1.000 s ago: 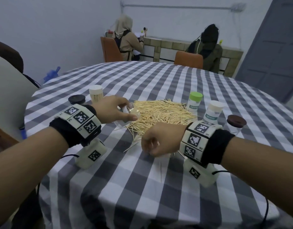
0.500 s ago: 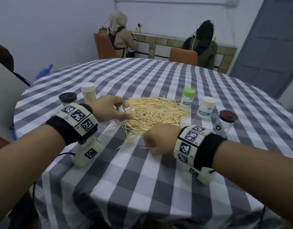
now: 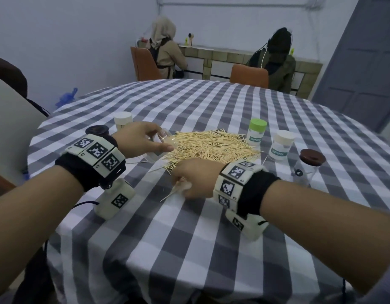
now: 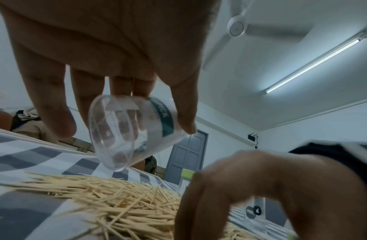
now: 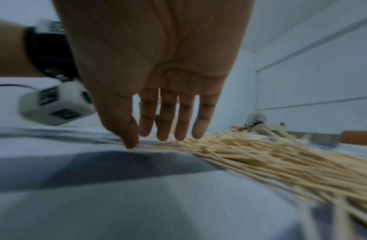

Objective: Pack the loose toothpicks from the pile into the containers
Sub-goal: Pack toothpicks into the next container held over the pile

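A loose toothpick pile [image 3: 211,148] lies mid-table on the checked cloth. My left hand [image 3: 164,139] grips a clear, lidless container [image 3: 154,154] and holds it tilted just above the pile's left edge. In the left wrist view this container [image 4: 127,129] carries a teal label and looks empty. My right hand [image 3: 194,178] sits at the pile's near edge with its knuckles up. Its thumb and fingertips pinch a small bunch of toothpicks [image 3: 174,191] that juts out toward me. In the right wrist view the fingertips [image 5: 164,136] touch the pile [image 5: 260,162].
Closed containers stand around the pile: green-lidded [image 3: 256,134], white-lidded [image 3: 280,148] and a brown-lidded jar [image 3: 306,166] on the right, another white-lidded one [image 3: 123,120] and a dark lid [image 3: 97,131] on the left. Two people sit at a far counter. A chair back [image 3: 11,128] stands at the left.
My right hand has stayed at the pile's near edge, and more toothpick ends now stick out of its fingers. The left hand keeps hold of the clear container.
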